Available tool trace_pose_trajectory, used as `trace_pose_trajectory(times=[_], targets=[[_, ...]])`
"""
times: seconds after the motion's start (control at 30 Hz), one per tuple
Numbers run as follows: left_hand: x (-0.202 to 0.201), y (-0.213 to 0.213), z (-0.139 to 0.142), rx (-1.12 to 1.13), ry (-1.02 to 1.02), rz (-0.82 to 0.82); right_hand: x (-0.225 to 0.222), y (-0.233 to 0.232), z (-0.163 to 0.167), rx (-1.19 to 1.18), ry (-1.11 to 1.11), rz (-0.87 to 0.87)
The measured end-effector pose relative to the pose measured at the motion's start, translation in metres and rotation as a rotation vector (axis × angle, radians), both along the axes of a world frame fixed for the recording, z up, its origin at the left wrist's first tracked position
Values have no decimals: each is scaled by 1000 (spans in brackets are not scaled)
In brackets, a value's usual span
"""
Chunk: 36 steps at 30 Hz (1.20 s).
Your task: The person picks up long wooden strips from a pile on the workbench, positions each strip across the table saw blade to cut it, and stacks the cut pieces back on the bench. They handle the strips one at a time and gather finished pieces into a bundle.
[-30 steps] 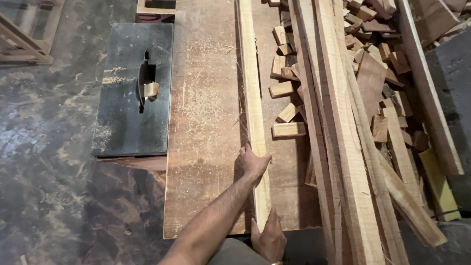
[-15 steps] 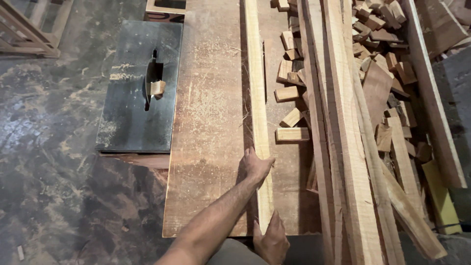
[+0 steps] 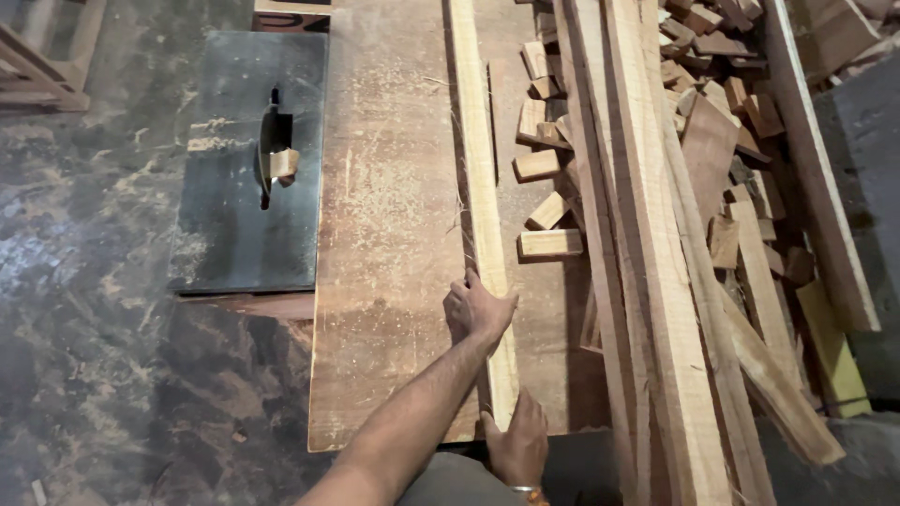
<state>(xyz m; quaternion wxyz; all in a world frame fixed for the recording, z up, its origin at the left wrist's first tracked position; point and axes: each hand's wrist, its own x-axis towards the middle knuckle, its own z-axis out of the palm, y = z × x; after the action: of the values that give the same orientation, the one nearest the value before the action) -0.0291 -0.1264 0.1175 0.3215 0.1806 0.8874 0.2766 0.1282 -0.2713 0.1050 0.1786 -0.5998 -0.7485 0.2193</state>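
Observation:
A long pale wooden plank (image 3: 478, 169) lies lengthwise on a brown workbench board (image 3: 384, 281), running away from me. My left hand (image 3: 478, 311) rests on the plank partway along, its fingers curled over the plank's edges. My right hand (image 3: 516, 440), with a bangle at the wrist, grips the plank's near end at the bench's front edge. Left of the board is a dark metal saw table (image 3: 234, 225), with a saw blade (image 3: 267, 159) standing up through its slot and a small wood block beside it.
Several long rough planks (image 3: 647, 281) lie stacked to the right of the bench. Beyond them is a heap of short wood offcuts (image 3: 722, 103). A wooden frame (image 3: 42, 56) stands at the far left on the dusty dark floor (image 3: 84, 356).
Both hands stay on the plank in about the same places. Only the view has shifted slightly.

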Motion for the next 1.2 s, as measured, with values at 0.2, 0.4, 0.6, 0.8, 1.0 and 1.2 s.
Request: trace_pose_trajectory(times=[0.2, 0.4, 0.6, 0.8, 1.0, 1.2], targets=[[5, 2, -16, 23, 50, -26, 1, -5, -14, 72, 17, 1], [8, 2, -15, 188, 259, 41, 0, 4, 43, 124, -37, 60], [36, 22, 29, 895, -92, -85, 60, 21, 162, 690, -122, -164], [88, 50, 71, 868, -521, -322, 130, 53, 194, -32, -542, -418], [108, 55, 105, 755, -569, -246, 129, 42, 184, -181, -421, -381], [95, 67, 98, 833, -1022, -68, 81, 25, 186, -300, -329, -337]])
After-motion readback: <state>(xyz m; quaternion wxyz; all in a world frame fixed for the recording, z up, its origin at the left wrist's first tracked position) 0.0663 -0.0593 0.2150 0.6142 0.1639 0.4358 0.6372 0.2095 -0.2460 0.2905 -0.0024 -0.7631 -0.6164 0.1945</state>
